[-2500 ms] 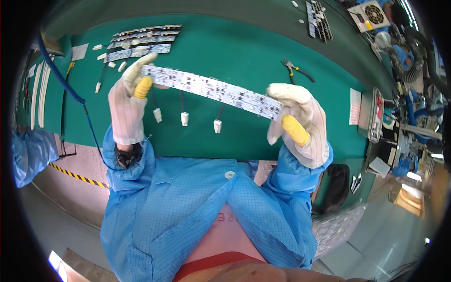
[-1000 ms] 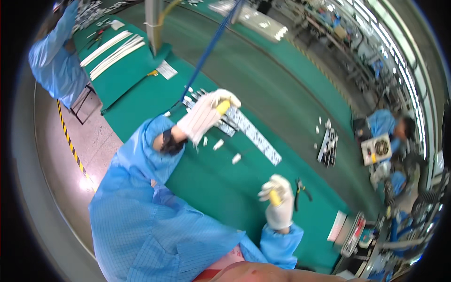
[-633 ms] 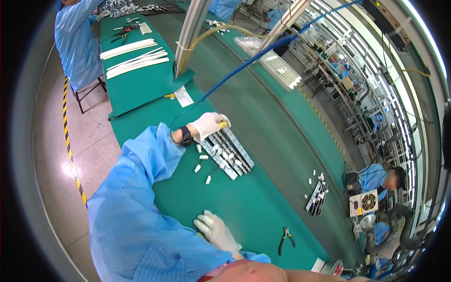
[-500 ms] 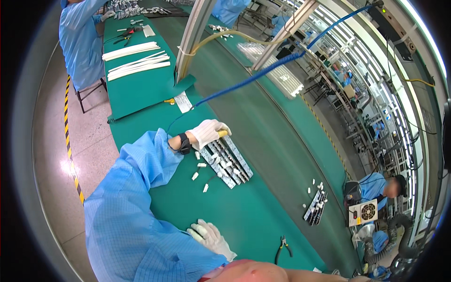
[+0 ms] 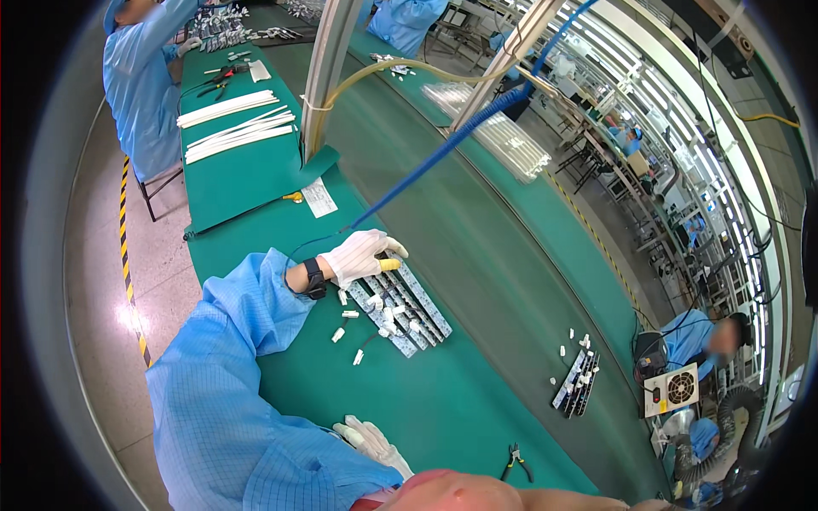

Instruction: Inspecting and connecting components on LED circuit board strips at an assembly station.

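My left hand [image 5: 362,257], in a white glove with a yellow thumb covering, is closed over the far end of a set of narrow circuit board strips [image 5: 427,298]. The strips lie side by side on the green mat, and dark wires and white connectors run over them. Several white plug connectors [image 5: 338,335] hang off their left side onto the mat. Nearer to me, my right hand [image 5: 375,446] in a white glove rests on the mat with its fingers stretched out; its wrist is hidden. A pair of cutting pliers [image 5: 515,462] lies to its right.
On the dark conveyor belt [image 5: 477,272] at right lies another strip group [image 5: 577,381]. White rods [image 5: 239,136], a paper sheet [image 5: 319,198] and an upright metal post [image 5: 328,77] are farther off. A blue coiled hose [image 5: 443,145] crosses above. Co-workers in blue [image 5: 141,102] sit nearby.
The whole view has shifted slightly, so hands and mat appear lower and farther left. My left hand stays at the strips' far end, and my right hand still rests on the mat.
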{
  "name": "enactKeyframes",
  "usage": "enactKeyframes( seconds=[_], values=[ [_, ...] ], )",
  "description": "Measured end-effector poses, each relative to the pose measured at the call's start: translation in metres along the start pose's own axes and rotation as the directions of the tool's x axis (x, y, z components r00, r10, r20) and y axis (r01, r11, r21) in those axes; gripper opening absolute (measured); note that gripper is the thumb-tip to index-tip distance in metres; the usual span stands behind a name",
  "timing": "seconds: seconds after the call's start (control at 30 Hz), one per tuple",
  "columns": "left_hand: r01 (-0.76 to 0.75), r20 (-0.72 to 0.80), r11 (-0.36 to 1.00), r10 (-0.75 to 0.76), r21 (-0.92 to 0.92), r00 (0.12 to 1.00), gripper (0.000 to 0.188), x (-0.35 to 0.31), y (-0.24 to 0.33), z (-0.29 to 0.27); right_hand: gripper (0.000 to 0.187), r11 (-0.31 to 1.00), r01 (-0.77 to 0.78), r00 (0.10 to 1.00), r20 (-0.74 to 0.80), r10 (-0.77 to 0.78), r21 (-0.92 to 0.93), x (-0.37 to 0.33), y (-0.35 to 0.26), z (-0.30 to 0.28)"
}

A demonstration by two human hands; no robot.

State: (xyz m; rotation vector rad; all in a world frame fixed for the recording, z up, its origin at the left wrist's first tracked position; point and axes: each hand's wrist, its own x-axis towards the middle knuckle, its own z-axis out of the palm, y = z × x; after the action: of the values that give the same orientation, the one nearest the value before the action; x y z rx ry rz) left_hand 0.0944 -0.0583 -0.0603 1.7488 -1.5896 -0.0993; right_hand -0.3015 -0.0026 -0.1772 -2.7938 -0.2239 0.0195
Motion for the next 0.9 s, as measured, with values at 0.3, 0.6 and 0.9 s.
enactKeyframes(
  seconds=[0.3,0.6,0.9],
  values=[
    [-0.026,-0.028,1.0,0.026,-0.008,0.999,0.028,0.001,-0.005,0.003,0.059,0.948,-0.017,0.995,-0.086,0.047,0.319,0.018,-0.021,-0.049],
    [0.014,0.015,0.999,-0.013,-0.038,1.0,0.025,-0.001,-0.003,0.002,0.059,0.952,-0.088,0.996,-0.004,0.094,0.294,0.015,-0.021,-0.05],
    [0.022,0.022,0.999,-0.021,-0.048,1.0,0.025,0.0,0.003,-0.002,0.049,0.968,-0.016,0.976,-0.208,0.07,0.249,0.017,-0.023,-0.041]
  ],
)
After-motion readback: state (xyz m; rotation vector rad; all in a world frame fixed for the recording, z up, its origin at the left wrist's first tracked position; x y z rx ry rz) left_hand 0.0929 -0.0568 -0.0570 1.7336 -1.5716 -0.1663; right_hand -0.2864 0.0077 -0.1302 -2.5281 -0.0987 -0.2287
